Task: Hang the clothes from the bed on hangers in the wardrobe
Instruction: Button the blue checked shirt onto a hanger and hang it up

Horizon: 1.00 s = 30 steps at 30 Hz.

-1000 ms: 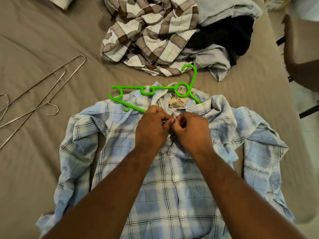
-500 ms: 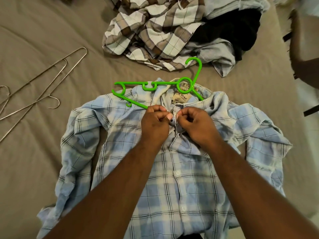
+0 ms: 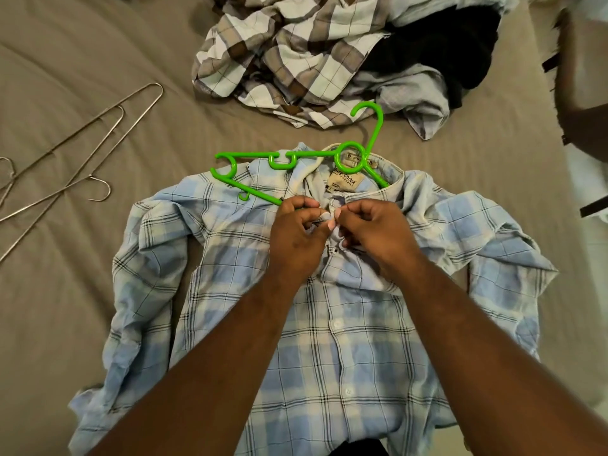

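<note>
A light blue plaid shirt point(image 3: 332, 350) lies flat on the bed, front up, collar away from me. A green plastic hanger point(image 3: 289, 158) sits in its neck, its right arm hidden inside the shirt, hook pointing toward the clothes pile. My left hand point(image 3: 296, 235) and my right hand point(image 3: 375, 232) meet just below the collar, each pinching an edge of the shirt's front placket near the top button.
A pile of clothes point(image 3: 332, 57) lies beyond the hanger: a brown checked shirt, a black garment, a pale grey one. Several wire hangers point(image 3: 75, 149) lie on the brown bedsheet point(image 3: 82, 54) at left. A chair point(image 3: 582, 87) stands past the bed's right edge.
Both hands stay pinched at the shirt's top placket, working the fabric slightly. The view has shifted a little; the shirt and hanger lie as before.
</note>
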Motion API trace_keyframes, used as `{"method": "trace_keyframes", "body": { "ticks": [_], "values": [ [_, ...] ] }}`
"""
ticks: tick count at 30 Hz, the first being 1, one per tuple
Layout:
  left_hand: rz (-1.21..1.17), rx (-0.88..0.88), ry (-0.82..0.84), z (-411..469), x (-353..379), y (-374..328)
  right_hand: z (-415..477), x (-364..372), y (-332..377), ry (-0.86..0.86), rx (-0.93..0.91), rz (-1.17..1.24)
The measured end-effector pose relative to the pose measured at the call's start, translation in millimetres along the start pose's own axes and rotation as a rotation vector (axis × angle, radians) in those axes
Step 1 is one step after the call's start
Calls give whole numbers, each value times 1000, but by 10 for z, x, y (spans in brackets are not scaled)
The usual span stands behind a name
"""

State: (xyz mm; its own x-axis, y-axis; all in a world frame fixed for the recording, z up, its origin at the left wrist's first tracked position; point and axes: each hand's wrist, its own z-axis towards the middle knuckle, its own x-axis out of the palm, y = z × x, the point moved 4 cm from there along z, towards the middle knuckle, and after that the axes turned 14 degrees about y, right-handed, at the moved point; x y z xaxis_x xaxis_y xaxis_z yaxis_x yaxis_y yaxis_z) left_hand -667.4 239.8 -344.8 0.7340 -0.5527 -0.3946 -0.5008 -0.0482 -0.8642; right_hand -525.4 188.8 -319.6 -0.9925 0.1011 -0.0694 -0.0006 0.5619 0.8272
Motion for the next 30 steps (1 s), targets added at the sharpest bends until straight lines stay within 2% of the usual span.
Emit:
{"method": "trace_keyframes", "body": {
  "ticks": [3,5,8,11,15,17,19,22,24,27,30],
  "values": [
    [61,24,-16,-2,20,23,-28,-2,57,0,-22,-138],
    [28,23,-26,-16,19,35,-10,9,58,-6,-24,-125],
    [-70,15,-36,-29,6,48,37,16,-4,-23,53,61],
    [-126,40,-3,-52,-5,42,71,-20,-38,37,191,265],
    [-165,49,45,-60,-23,45,152,-54,-11,116,285,302],
    [-168,41,49,-63,-24,28,182,-25,-3,74,298,227],
    [-188,46,42,-68,-40,12,186,-35,-1,-6,294,35],
    [-232,51,18,-121,-111,31,103,-216,25,-96,287,-552],
    [-195,62,9,-167,-153,63,7,-361,43,-61,357,-835],
    [-150,42,-66,-182,-194,145,-68,-555,178,-55,427,-890],
    [-208,-126,-251,-130,-215,169,134,-643,562,-244,182,-876]
  ]
}}
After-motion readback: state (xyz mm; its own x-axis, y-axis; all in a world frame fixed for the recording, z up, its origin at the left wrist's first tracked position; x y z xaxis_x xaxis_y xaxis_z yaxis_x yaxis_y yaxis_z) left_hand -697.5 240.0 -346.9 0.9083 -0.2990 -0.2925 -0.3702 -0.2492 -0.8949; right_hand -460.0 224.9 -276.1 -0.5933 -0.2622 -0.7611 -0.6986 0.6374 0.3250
